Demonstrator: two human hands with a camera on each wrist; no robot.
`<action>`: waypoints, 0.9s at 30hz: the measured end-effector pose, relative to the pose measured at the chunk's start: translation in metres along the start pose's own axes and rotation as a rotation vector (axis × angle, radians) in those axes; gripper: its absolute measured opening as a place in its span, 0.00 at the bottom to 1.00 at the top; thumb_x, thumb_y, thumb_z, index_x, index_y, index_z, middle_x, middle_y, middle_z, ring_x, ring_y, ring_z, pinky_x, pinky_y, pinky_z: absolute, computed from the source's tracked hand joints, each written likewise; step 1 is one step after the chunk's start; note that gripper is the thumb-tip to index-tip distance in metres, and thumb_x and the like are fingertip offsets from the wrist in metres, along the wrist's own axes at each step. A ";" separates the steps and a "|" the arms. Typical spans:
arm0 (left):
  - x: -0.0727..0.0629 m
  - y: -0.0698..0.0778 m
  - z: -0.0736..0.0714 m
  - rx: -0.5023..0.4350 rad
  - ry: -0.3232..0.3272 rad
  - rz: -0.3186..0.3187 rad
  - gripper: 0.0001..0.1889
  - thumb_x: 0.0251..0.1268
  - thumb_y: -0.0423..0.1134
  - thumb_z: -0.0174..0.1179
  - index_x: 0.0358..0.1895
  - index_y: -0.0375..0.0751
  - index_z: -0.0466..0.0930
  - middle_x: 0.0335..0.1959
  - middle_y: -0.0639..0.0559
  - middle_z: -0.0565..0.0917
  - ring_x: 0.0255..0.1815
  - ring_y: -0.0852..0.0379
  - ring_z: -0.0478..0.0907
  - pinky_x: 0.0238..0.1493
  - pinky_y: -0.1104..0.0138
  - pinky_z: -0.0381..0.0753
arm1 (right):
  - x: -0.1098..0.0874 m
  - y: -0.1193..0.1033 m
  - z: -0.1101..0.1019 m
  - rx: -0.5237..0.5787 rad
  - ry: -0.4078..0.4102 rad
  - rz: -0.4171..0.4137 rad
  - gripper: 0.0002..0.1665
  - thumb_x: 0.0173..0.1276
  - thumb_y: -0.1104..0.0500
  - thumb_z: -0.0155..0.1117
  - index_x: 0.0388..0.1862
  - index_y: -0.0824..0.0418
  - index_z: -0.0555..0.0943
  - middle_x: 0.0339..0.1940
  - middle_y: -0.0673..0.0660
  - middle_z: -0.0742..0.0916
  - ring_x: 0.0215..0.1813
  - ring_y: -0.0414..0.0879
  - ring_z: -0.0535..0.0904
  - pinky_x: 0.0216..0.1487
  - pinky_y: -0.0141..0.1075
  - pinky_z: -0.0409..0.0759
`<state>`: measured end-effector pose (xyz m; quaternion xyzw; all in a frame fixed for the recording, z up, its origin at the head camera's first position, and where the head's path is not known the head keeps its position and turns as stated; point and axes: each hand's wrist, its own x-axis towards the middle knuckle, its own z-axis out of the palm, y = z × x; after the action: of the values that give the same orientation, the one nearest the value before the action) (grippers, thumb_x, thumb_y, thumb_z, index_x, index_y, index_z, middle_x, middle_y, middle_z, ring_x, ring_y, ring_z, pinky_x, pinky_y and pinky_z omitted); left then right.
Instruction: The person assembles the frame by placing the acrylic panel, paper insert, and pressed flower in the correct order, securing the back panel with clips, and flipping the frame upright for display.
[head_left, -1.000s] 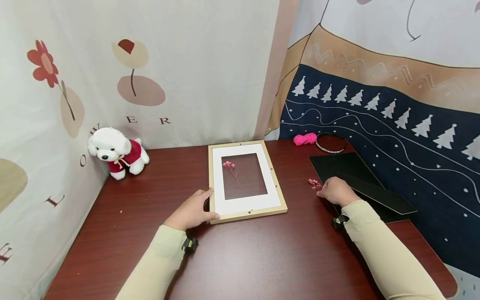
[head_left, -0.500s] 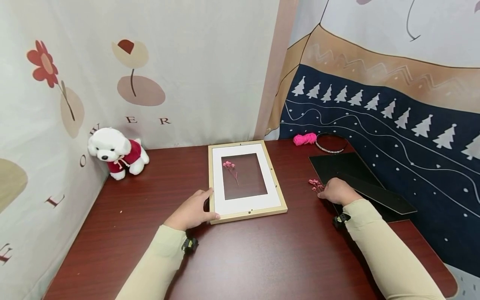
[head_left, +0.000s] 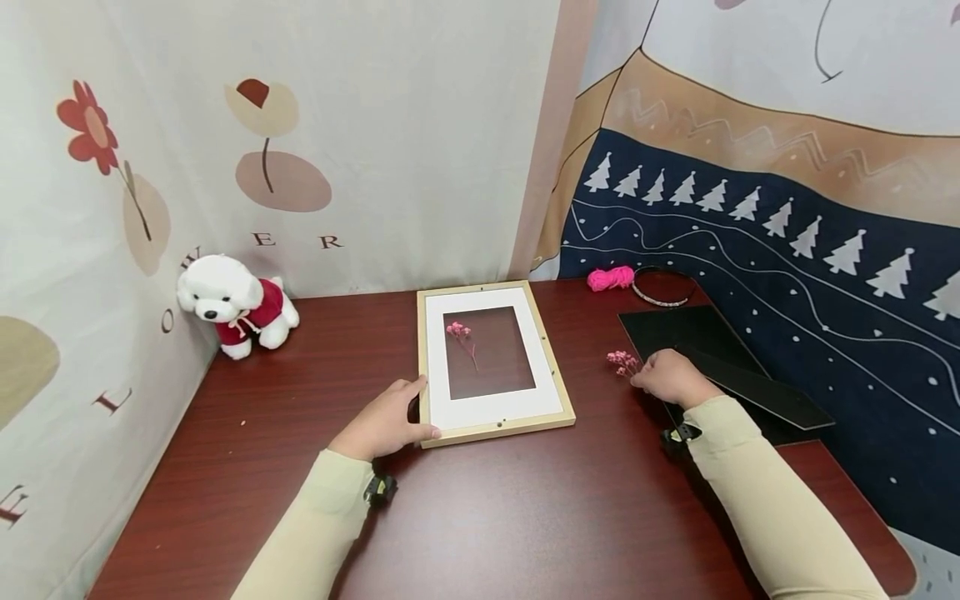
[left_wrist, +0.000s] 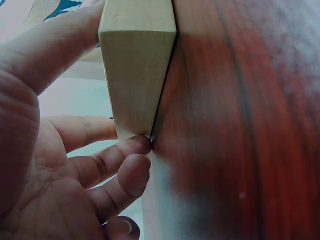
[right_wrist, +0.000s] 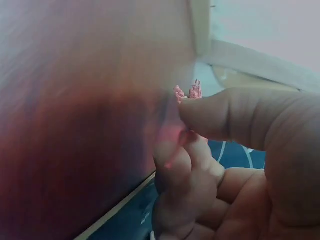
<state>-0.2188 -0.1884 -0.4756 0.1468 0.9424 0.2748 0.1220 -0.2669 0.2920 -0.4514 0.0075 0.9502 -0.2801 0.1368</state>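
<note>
My left hand [head_left: 384,422] grips the near-left corner of a light wood picture frame [head_left: 517,423], thumb on its front edge and fingers along its side. The left wrist view shows fingertips against the frame's wooden side [left_wrist: 136,75]. Inside the white mat [head_left: 487,407] lies a sprig of pink dried flowers [head_left: 459,331], at the upper left of the opening. Over the table to the right, my right hand [head_left: 673,379] pinches another pink dried flower sprig [head_left: 622,362] between thumb and fingers. Its blossoms [right_wrist: 195,91] peek out past the thumb in the right wrist view.
Black boards [head_left: 667,329] lie overlapping at the right, partly behind the right hand. Farther back are a bundle of bright pink yarn [head_left: 610,278] and a dark hoop [head_left: 663,302]. A white plush dog [head_left: 225,287] in red sits at the back left, by the curtain.
The right hand has shifted slightly left with the flower sprig, whose blossoms now reach farther toward the picture frame. The left hand and the frame stay in place.
</note>
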 end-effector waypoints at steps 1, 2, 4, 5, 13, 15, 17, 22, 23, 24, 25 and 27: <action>0.000 0.000 0.000 0.002 0.001 0.000 0.53 0.62 0.52 0.76 0.83 0.33 0.58 0.75 0.30 0.69 0.71 0.38 0.74 0.71 0.45 0.74 | 0.000 -0.002 -0.001 0.027 0.006 -0.011 0.18 0.72 0.56 0.64 0.21 0.60 0.81 0.17 0.52 0.79 0.24 0.46 0.74 0.27 0.38 0.72; 0.000 0.000 0.000 0.004 0.002 -0.001 0.52 0.62 0.52 0.77 0.83 0.33 0.58 0.75 0.30 0.69 0.72 0.38 0.74 0.71 0.45 0.74 | 0.000 -0.005 -0.002 0.055 0.011 -0.022 0.17 0.73 0.57 0.64 0.23 0.61 0.81 0.18 0.52 0.80 0.25 0.47 0.75 0.27 0.38 0.73; 0.000 0.000 0.000 0.004 0.003 0.000 0.52 0.62 0.52 0.77 0.83 0.33 0.58 0.75 0.30 0.69 0.72 0.38 0.74 0.72 0.45 0.74 | 0.000 -0.012 -0.003 0.106 0.020 -0.045 0.15 0.75 0.58 0.63 0.27 0.63 0.83 0.20 0.54 0.82 0.26 0.47 0.76 0.28 0.38 0.75; -0.001 0.000 0.000 0.003 0.003 0.000 0.52 0.62 0.51 0.77 0.83 0.33 0.58 0.75 0.30 0.69 0.72 0.37 0.74 0.72 0.45 0.73 | 0.000 -0.016 -0.002 0.128 0.021 -0.055 0.14 0.76 0.58 0.63 0.29 0.64 0.84 0.21 0.54 0.82 0.26 0.46 0.76 0.28 0.37 0.75; -0.001 0.000 0.000 0.001 0.003 -0.001 0.52 0.62 0.52 0.76 0.83 0.33 0.58 0.75 0.30 0.69 0.72 0.38 0.74 0.72 0.45 0.73 | 0.010 -0.050 0.007 0.317 -0.016 -0.099 0.14 0.80 0.59 0.61 0.49 0.71 0.84 0.35 0.62 0.87 0.30 0.47 0.76 0.33 0.35 0.79; 0.000 0.000 0.000 0.002 0.002 -0.003 0.52 0.62 0.52 0.76 0.83 0.33 0.58 0.75 0.30 0.69 0.71 0.38 0.74 0.72 0.45 0.74 | 0.014 -0.058 0.011 0.358 -0.023 -0.090 0.15 0.81 0.59 0.61 0.53 0.70 0.83 0.39 0.64 0.87 0.32 0.48 0.77 0.36 0.34 0.81; 0.000 0.000 0.000 0.004 0.000 -0.004 0.52 0.63 0.52 0.76 0.83 0.33 0.58 0.75 0.30 0.69 0.71 0.38 0.75 0.71 0.45 0.74 | 0.018 -0.067 0.015 0.388 -0.030 -0.096 0.17 0.81 0.58 0.60 0.57 0.71 0.82 0.43 0.65 0.87 0.33 0.48 0.77 0.38 0.34 0.82; 0.000 0.000 0.000 0.004 -0.002 -0.010 0.53 0.62 0.52 0.76 0.83 0.33 0.57 0.75 0.31 0.69 0.71 0.39 0.75 0.71 0.46 0.74 | 0.028 -0.090 0.026 0.447 -0.036 -0.115 0.19 0.80 0.60 0.60 0.62 0.71 0.80 0.46 0.67 0.88 0.34 0.49 0.78 0.39 0.33 0.83; 0.000 0.000 0.000 0.004 -0.003 -0.010 0.53 0.63 0.52 0.76 0.83 0.33 0.57 0.75 0.31 0.69 0.71 0.39 0.75 0.71 0.46 0.74 | 0.029 -0.095 0.029 0.461 -0.040 -0.118 0.19 0.80 0.60 0.61 0.62 0.71 0.80 0.45 0.67 0.88 0.34 0.48 0.78 0.38 0.33 0.83; 0.000 0.000 0.000 0.002 -0.004 -0.012 0.53 0.62 0.52 0.76 0.83 0.33 0.57 0.75 0.31 0.69 0.71 0.39 0.75 0.71 0.46 0.74 | 0.031 -0.100 0.031 0.472 -0.046 -0.120 0.19 0.80 0.61 0.61 0.62 0.70 0.80 0.44 0.66 0.87 0.33 0.48 0.78 0.38 0.33 0.83; 0.000 0.000 0.000 0.001 -0.005 -0.013 0.53 0.62 0.52 0.76 0.83 0.33 0.57 0.75 0.31 0.69 0.71 0.39 0.75 0.71 0.46 0.74 | 0.033 -0.105 0.033 0.486 -0.055 -0.122 0.18 0.79 0.61 0.62 0.62 0.71 0.80 0.41 0.66 0.86 0.33 0.48 0.77 0.37 0.33 0.83; 0.000 0.000 0.000 0.000 -0.006 -0.016 0.53 0.62 0.52 0.76 0.83 0.33 0.57 0.76 0.31 0.69 0.71 0.38 0.75 0.71 0.45 0.74 | 0.037 -0.113 0.039 0.519 -0.078 -0.128 0.18 0.78 0.63 0.62 0.62 0.70 0.80 0.38 0.63 0.84 0.31 0.48 0.76 0.35 0.34 0.81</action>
<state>-0.2187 -0.1884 -0.4753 0.1401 0.9432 0.2731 0.1272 -0.3029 0.1737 -0.4324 -0.0284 0.8391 -0.5225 0.1487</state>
